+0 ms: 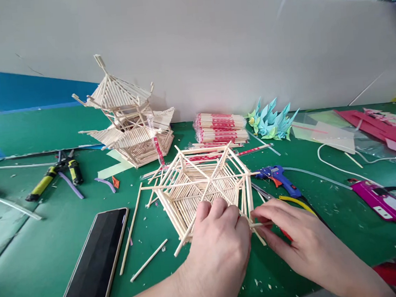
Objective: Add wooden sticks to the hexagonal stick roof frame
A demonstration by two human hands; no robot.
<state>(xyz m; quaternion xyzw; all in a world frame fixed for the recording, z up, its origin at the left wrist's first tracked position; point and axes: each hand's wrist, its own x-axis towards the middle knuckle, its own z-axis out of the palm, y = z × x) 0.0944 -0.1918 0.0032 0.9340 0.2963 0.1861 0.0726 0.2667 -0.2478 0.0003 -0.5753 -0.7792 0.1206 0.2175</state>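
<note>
A six-sided model of thin wooden sticks [180, 211] lies in front of me, with a slatted floor and spokes meeting above its middle. My left hand [221, 243] is curled over its near side, fingers closed; its fingertips and whatever they grip are hidden. At the near right corner, my right hand [289, 228] pinches a short wooden stick [261, 224] between thumb and fingers, against the frame. Just beyond this hand rests a blue glue gun [282, 178] with a clear glue stick in its back. Scissors [261, 190] lie partly hidden beside the model.
A finished-looking stick pagoda [127, 122] stands at the back left, near bundled sticks [220, 127] and folded-paper decoration [273, 119]. Left lie a phone [93, 262], loose sticks [148, 261] and yellow-handled pliers [45, 182]. A magenta device [382, 200] with cables sits right.
</note>
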